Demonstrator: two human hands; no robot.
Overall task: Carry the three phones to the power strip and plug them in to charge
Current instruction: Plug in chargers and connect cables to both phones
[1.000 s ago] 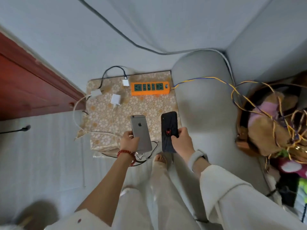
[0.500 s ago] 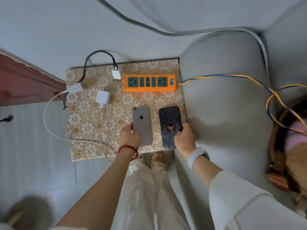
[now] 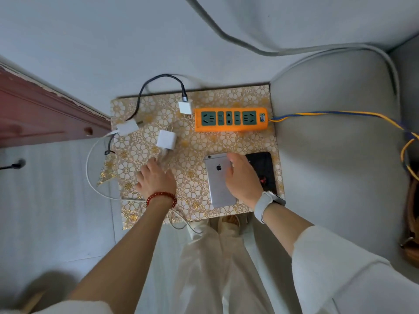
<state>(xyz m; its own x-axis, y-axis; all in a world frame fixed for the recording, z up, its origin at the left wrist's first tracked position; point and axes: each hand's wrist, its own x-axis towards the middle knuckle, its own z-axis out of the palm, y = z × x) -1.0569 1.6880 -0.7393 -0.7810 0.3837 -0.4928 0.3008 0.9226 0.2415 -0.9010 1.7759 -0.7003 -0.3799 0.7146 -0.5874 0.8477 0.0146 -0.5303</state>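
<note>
Leftmost, white charger bricks and looping cables on the patterned worktop. Then left hand, grip open and holding nothing, fingers spread beside the near brick's cable. Farther right, orange power strip at the far edge, sockets unused. Nearer, silver phone and black phone flat, side by side. Right hand open over both, grasping neither.
</note>
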